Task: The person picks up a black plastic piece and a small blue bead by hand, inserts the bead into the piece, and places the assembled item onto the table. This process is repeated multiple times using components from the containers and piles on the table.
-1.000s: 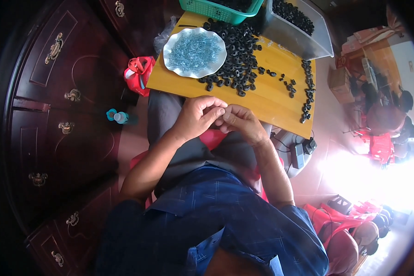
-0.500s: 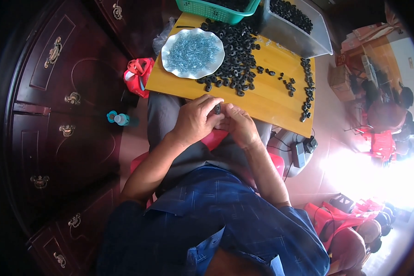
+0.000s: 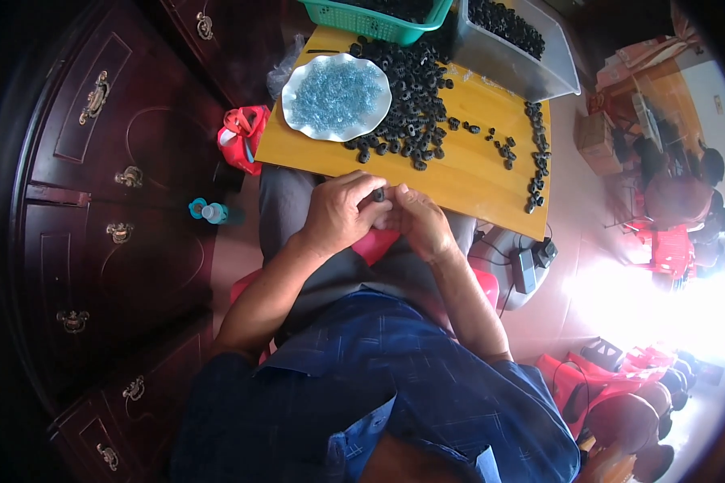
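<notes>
Just off the table's near edge, my left hand point(image 3: 338, 211) pinches a small black ribbed part point(image 3: 379, 195) between thumb and fingers. Right beside it, my right hand point(image 3: 422, 222) is closed, its thumb and fingertips drawn together close to the part. Whatever those right fingers hold, if anything, is too small to make out. Beyond my hands, a pile of similar black parts point(image 3: 411, 109) covers the middle of the yellow table point(image 3: 479, 189). A white scalloped plate point(image 3: 290, 121) at the left bears many small, pale blue clear pieces point(image 3: 337, 97).
At the far edge stand a green basket point(image 3: 370, 28) and a clear plastic bin point(image 3: 511, 68), both holding black parts. A row of black parts point(image 3: 537, 153) lines the right edge. Left are a red bag point(image 3: 243, 138), a bottle point(image 3: 213, 212) and dark drawers point(image 3: 113, 193).
The black part has turned slightly and sits a little lower in my left fingers. Both hands stay nearly in place, still close together.
</notes>
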`<control>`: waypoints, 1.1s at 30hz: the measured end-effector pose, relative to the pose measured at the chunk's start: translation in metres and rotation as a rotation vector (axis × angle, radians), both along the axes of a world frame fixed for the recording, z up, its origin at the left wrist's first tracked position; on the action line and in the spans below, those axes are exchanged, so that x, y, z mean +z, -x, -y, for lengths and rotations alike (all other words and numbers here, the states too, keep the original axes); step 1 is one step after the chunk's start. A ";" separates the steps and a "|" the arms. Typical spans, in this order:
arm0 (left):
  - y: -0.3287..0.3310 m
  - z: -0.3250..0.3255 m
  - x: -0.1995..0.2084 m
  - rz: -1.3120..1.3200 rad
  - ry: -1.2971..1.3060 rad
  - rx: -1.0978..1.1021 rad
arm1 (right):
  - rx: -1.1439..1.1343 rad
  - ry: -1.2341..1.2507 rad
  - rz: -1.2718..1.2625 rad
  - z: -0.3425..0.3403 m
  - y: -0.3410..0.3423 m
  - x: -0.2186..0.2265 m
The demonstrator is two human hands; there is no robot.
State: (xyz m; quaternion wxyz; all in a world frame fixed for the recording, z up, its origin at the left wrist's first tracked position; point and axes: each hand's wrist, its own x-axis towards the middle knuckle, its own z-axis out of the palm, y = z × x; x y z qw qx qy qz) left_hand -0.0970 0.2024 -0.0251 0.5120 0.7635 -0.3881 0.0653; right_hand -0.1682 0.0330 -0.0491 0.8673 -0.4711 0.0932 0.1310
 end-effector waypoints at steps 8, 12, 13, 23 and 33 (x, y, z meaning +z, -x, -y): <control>0.004 0.000 0.001 0.011 0.001 0.028 | -0.016 0.078 -0.020 0.000 0.000 0.005; 0.002 -0.001 0.002 0.013 -0.003 0.024 | 0.001 0.088 0.001 0.001 -0.001 0.010; 0.002 -0.001 0.003 0.022 0.002 0.022 | 0.016 0.119 0.009 0.002 -0.001 0.011; 0.000 -0.003 0.010 0.119 -0.003 0.068 | 0.143 0.252 0.084 0.012 -0.016 0.021; -0.008 -0.007 0.015 0.102 0.036 0.096 | 0.170 0.284 0.045 0.005 -0.032 0.028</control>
